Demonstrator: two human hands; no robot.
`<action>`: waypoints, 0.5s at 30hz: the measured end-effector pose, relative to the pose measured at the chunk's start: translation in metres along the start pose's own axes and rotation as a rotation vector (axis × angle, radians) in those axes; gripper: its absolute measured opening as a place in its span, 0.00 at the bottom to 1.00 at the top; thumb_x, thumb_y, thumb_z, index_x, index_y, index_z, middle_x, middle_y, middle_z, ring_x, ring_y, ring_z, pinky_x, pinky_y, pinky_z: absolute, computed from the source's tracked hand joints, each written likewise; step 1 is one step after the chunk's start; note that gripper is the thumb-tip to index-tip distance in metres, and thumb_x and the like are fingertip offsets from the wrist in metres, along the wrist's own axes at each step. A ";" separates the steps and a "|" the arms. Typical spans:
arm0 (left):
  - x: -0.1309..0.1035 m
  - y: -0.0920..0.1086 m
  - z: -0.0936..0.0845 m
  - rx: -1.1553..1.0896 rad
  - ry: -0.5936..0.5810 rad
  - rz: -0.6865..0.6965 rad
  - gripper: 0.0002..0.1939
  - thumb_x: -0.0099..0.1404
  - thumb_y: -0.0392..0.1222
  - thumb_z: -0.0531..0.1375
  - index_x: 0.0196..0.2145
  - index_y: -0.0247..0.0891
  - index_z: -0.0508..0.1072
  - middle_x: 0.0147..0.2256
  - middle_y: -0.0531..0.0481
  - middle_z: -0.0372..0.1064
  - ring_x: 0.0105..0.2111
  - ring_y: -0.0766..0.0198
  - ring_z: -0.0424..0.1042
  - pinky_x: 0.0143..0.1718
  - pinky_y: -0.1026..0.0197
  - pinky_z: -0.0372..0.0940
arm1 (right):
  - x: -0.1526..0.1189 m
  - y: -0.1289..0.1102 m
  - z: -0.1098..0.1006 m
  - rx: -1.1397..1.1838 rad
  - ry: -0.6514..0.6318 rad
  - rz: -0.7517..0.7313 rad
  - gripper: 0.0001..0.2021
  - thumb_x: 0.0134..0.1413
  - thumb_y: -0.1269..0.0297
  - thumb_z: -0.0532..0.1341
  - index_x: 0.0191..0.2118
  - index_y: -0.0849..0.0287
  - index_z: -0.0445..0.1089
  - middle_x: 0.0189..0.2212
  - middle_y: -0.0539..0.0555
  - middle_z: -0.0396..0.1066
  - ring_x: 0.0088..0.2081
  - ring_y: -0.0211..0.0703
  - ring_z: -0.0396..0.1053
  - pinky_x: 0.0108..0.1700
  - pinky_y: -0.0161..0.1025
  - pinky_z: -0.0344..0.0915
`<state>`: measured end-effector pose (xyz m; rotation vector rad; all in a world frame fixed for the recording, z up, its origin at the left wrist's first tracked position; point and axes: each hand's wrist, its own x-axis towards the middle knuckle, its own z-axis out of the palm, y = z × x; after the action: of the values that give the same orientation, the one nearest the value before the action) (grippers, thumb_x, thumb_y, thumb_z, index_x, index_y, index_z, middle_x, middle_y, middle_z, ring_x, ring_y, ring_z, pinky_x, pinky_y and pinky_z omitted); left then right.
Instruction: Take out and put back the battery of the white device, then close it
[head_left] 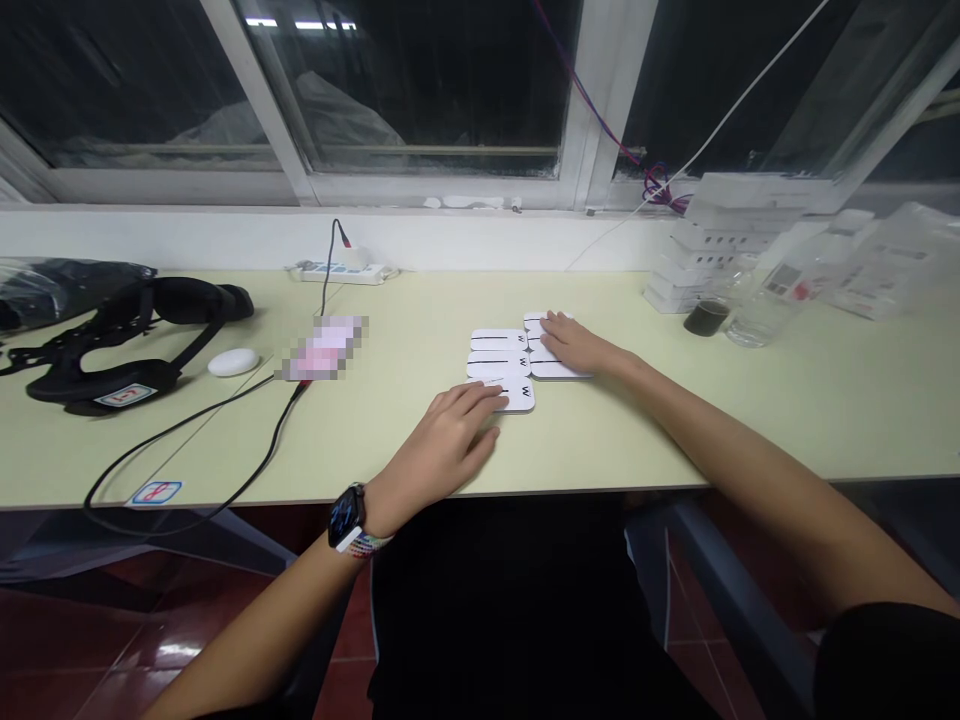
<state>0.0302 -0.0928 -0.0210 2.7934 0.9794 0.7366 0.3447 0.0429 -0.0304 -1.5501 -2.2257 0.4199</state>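
Note:
Several white rounded cards lie flat in two columns at the middle of the table, each marked with a black line and some with a letter that looks like W. My left hand [454,435] rests palm down with fingers stretched over the nearest card [519,397] of the left column. Two more cards of that column, a middle card [495,363] and a far card [496,340], lie beyond it. My right hand [574,343] lies with fingers outstretched on the right column, partly covering its cards; its nearest card [559,368] shows below the hand.
A black headset [135,350], a white oval case [233,362], a blurred-out phone [324,350] with cables and a power strip [343,271] are on the left. At right stand stacked white boxes [720,240], a bottle of dark liquid [706,316] and a clear bottle [780,290].

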 end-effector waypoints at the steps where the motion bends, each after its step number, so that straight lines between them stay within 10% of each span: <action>1: 0.000 0.000 0.000 -0.002 0.001 0.001 0.21 0.80 0.38 0.55 0.67 0.43 0.69 0.67 0.43 0.70 0.69 0.46 0.65 0.70 0.38 0.62 | -0.001 0.000 0.002 -0.008 -0.008 0.000 0.33 0.74 0.43 0.48 0.76 0.51 0.59 0.80 0.54 0.49 0.81 0.64 0.41 0.80 0.63 0.40; 15: 0.000 0.000 0.000 -0.013 0.009 0.003 0.22 0.79 0.38 0.56 0.67 0.45 0.70 0.67 0.43 0.70 0.68 0.45 0.66 0.69 0.37 0.63 | -0.019 -0.011 0.004 -0.044 0.005 -0.002 0.35 0.75 0.44 0.44 0.75 0.59 0.60 0.79 0.60 0.52 0.80 0.62 0.44 0.80 0.61 0.43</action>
<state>0.0302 -0.0925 -0.0213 2.7835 0.9683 0.7543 0.3396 0.0212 -0.0312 -1.5692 -2.2467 0.3689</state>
